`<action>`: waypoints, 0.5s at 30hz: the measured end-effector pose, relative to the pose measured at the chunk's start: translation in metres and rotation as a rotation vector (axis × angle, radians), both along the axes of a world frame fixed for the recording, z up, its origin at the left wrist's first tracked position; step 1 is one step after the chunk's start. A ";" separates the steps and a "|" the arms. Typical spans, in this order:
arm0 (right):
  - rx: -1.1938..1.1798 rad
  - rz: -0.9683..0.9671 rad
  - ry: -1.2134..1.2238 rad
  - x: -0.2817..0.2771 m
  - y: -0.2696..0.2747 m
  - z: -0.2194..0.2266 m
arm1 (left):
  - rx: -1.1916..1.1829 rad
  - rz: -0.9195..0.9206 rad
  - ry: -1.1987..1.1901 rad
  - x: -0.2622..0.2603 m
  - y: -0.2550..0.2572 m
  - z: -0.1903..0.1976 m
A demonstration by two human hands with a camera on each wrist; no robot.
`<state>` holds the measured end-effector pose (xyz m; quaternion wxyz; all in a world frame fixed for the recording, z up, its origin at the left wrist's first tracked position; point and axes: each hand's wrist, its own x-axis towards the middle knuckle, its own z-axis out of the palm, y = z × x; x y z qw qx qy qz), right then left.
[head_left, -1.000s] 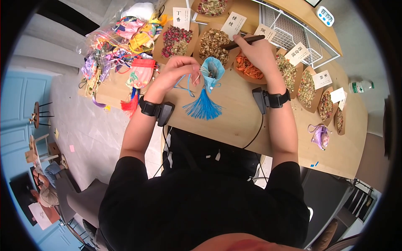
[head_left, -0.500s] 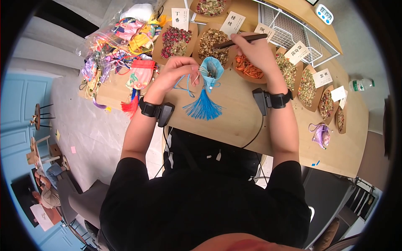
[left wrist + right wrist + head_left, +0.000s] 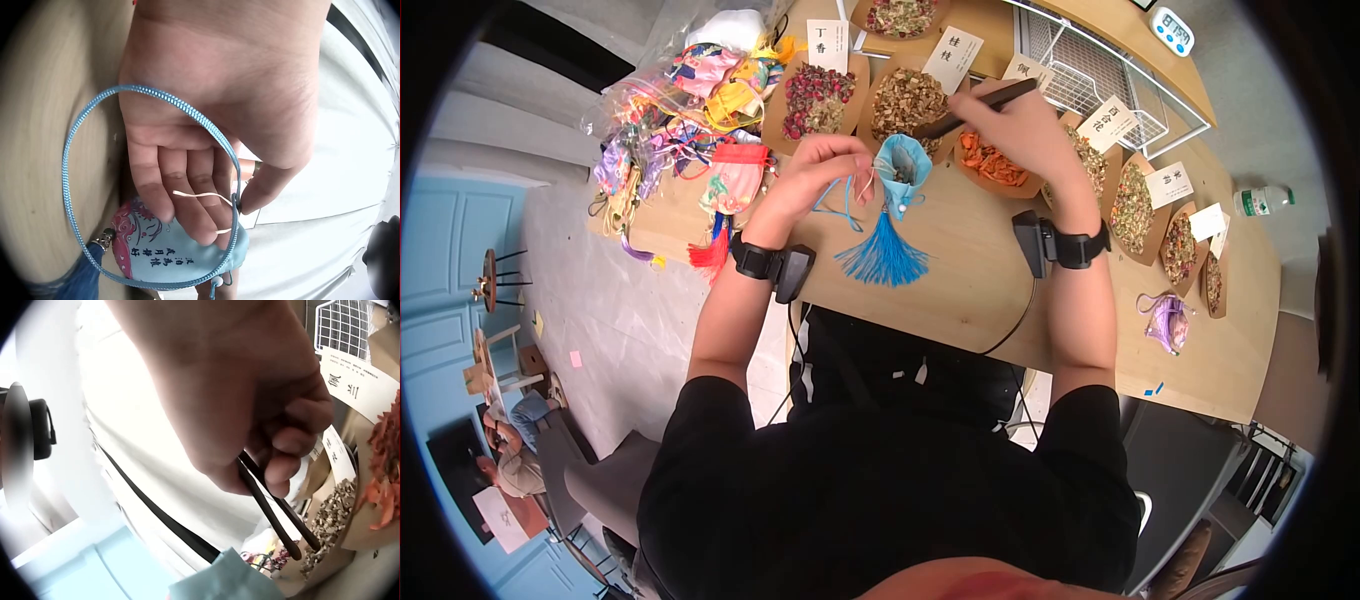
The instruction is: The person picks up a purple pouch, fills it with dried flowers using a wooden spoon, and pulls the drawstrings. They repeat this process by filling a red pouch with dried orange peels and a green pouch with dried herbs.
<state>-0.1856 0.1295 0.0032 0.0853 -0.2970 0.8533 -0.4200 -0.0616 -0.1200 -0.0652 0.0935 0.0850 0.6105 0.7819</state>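
My left hand [image 3: 812, 178] pinches a light blue drawstring pouch [image 3: 900, 188] at its rim, mouth up, with dried bits visible inside. A blue tassel [image 3: 884, 252] hangs from its base. In the left wrist view the blue cord [image 3: 65, 164] makes a wide loop in front of the palm, and printed characters show on the pouch. My right hand [image 3: 1022, 135] grips dark tweezers [image 3: 265, 503], tips down over the paper tray of brown chopped herbs [image 3: 908, 98]. Their two prongs stand slightly apart in the right wrist view; anything between the tips is too small to make out.
More herb trays with name cards curve to the right, the orange one [image 3: 992, 160] nearest my right hand. Left lies a pile of colourful pouches [image 3: 710, 100] beside a red-topped pouch [image 3: 738, 172]. A purple pouch [image 3: 1168, 322] and wire rack [image 3: 1090, 75] are at right.
My right hand has shifted right and a little nearer to me, and the tweezer tips have dropped from the middle of the brown herbs toward the tray's near edge. The left hand and pouch stay nearly still.
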 end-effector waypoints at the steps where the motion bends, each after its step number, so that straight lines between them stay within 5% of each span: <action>1: 0.053 0.019 -0.020 0.003 -0.003 -0.003 | 0.000 -0.001 -0.002 0.000 0.000 0.000; 15: 0.040 -0.247 0.030 -0.026 -0.004 -0.039 | 0.005 -0.013 0.004 0.001 -0.001 0.000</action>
